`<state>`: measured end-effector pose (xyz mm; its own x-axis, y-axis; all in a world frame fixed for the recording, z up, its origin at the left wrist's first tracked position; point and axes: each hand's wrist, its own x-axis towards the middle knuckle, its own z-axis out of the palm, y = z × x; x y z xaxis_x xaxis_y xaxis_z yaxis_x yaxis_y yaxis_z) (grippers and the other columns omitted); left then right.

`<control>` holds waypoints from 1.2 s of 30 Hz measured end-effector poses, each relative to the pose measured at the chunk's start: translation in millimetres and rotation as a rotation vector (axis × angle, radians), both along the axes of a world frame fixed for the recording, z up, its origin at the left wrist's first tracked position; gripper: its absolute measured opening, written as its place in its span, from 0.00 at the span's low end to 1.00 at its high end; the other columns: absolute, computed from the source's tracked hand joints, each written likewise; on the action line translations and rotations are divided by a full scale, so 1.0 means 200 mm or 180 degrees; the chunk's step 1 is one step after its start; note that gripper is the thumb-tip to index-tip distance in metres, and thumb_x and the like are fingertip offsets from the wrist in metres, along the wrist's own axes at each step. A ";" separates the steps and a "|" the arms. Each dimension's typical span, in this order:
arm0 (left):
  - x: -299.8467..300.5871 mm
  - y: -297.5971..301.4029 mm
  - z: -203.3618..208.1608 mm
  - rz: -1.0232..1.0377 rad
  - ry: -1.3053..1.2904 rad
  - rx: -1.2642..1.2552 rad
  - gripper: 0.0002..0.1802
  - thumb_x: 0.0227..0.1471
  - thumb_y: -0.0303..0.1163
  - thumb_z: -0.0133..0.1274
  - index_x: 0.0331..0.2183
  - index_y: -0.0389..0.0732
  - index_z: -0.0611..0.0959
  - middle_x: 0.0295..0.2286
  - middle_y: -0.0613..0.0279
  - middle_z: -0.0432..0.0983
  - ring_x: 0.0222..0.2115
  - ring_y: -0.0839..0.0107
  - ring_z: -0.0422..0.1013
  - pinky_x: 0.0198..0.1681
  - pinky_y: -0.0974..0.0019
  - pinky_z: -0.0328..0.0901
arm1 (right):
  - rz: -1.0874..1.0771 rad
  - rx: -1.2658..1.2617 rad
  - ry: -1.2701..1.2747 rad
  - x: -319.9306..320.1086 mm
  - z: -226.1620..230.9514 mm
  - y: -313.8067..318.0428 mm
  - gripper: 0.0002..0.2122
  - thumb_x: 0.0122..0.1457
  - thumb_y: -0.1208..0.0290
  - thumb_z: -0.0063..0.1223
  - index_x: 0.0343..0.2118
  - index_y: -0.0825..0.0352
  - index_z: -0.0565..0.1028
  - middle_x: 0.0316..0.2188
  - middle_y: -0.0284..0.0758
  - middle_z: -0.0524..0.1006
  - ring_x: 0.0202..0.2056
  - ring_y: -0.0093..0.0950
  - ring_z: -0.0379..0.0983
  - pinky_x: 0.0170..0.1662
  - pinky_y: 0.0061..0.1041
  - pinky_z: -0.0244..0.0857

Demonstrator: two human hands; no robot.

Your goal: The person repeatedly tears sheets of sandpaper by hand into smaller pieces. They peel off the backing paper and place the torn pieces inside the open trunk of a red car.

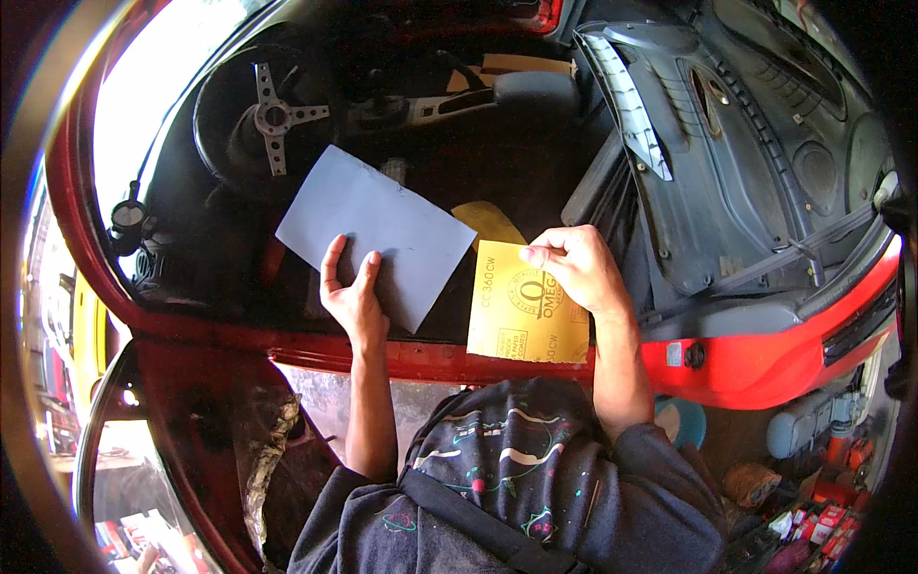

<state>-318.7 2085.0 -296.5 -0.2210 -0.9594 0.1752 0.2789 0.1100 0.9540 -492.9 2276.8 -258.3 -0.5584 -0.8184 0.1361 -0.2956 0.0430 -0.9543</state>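
My left hand (355,298) holds a large blue-grey sheet (382,215) by its near edge. Two of its fingertips lie spread on the sheet's face, and the other fingers are hidden. Between thumb and fingers, my right hand (579,272) pinches the upper right corner of a yellow sandpaper piece (507,311). Printing covers the sandpaper's visible backing, and its lower edge looks torn. It hangs just right of the grey sheet. A curved yellow piece (488,220) shows behind both; I cannot tell if it belongs to the sheet.
I face the open side of a red car, its sill (421,362) close to me. Inside are a steering wheel (275,118), a console armrest (535,94) and a loose dark trim panel (727,172). A blue basin (690,423) and red boxes (827,524) stand at the lower right.
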 end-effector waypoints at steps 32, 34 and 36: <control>0.08 0.04 0.00 -0.0393 -0.0457 -0.0165 0.27 0.33 0.21 0.63 0.41 0.36 0.75 0.35 0.62 0.71 0.36 0.74 0.67 0.41 0.72 0.64 | 0.0789 0.0487 0.0174 -0.01 0.03 -0.12 0.06 0.49 0.74 0.53 0.22 0.73 0.76 0.18 0.38 0.76 0.21 0.21 0.71 0.27 0.22 0.64; 0.08 0.04 0.00 -0.0399 -0.0476 -0.0423 0.27 0.33 0.21 0.63 0.41 0.36 0.75 0.36 0.62 0.71 0.36 0.74 0.66 0.42 0.72 0.63 | 0.0883 0.0455 -0.0040 -0.01 0.02 -0.13 0.07 0.49 0.73 0.53 0.22 0.72 0.76 0.18 0.37 0.76 0.21 0.20 0.71 0.27 0.21 0.63; 0.08 0.03 -0.01 -0.0423 -0.0462 -0.0514 0.28 0.32 0.20 0.64 0.41 0.36 0.75 0.36 0.63 0.71 0.37 0.74 0.66 0.43 0.71 0.63 | 0.0830 0.0496 -0.0404 0.00 0.02 -0.14 0.07 0.49 0.72 0.54 0.22 0.72 0.76 0.18 0.36 0.76 0.21 0.19 0.70 0.27 0.20 0.63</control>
<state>-302.1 2091.2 -297.8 -0.3774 -0.8824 0.2810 0.1624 0.2357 0.9582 -493.3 2248.3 -253.6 -0.3319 -0.9415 -0.0592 -0.1950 0.1299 -0.9722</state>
